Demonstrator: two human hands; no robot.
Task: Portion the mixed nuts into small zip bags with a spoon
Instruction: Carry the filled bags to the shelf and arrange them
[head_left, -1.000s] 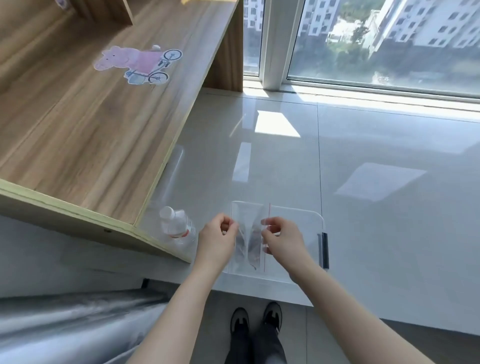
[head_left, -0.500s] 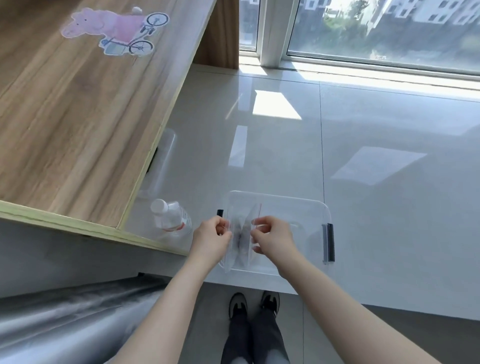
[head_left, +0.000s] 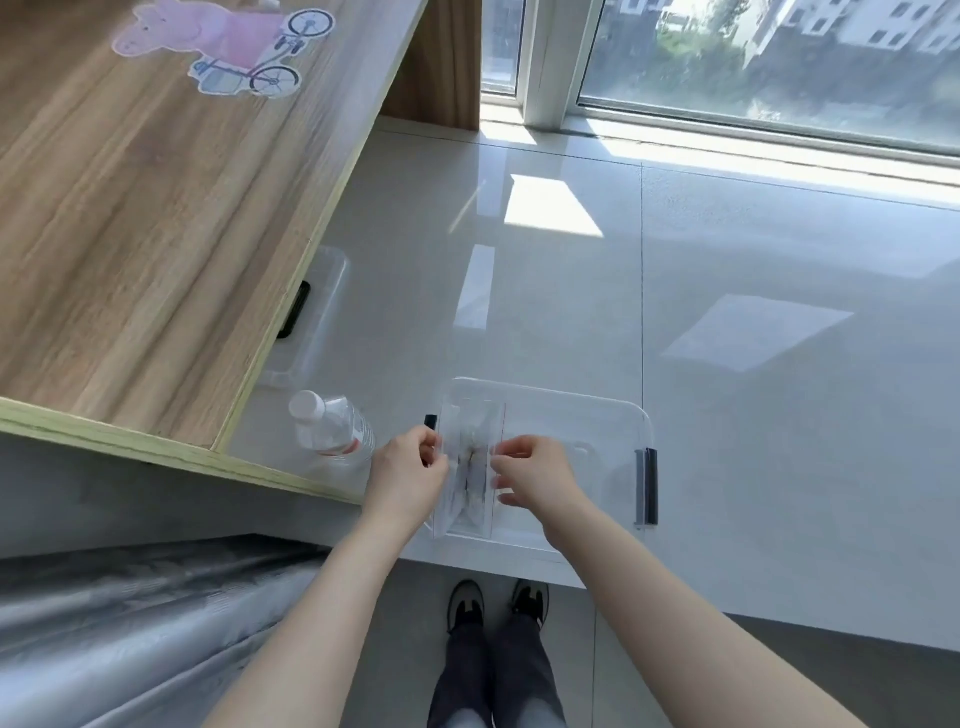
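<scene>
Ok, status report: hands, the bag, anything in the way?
Left hand and right hand each pinch a side of the zip bag, held over the clear bin. No spoon or nuts visible. Water bottle stands left, clear of hands.

Single head-worn camera looks forward and steeply down, close above the clear lidded box near the window.

Both bare forearms reach forward and converge. The left hand has its fingers curled in a pinching grip, knuckles up. The right hand, just beside that grip, pinches with thumb and forefinger, its other fingers loosely curled below.
</scene>
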